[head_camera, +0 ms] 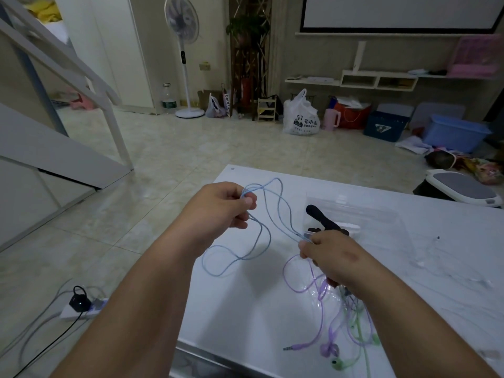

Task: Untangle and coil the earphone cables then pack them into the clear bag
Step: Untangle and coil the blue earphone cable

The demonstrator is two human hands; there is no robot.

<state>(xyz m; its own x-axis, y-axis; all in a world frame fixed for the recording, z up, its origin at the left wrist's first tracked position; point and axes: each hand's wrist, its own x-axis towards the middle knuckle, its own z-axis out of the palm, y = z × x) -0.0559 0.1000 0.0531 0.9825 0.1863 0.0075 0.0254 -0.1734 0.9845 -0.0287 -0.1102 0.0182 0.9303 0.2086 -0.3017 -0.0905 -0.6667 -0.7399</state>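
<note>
Left hand (221, 207) pinches blue cable (266, 214) loops; right hand (331, 255) pinches its other end above white surface (245, 296); purple cable (319, 290) beneath.

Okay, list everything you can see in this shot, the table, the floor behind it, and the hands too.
table: one, white, foreground
blue earphone cable: one, light blue, looped in the air between both hands
purple earphone cable: one, loose on the table under the right forearm
green earphone cable: one, tangled beside the purple one
clear bag: one, transparent, flat on the table beyond the hands
black object: one, on the bag, kind unclear
power strip: one, white, floor at left
standing fan: one, white, back wall
plastic bag: one, white, floor
left hand: grips blue cable loops
right hand: pinches the blue cable's end
</note>
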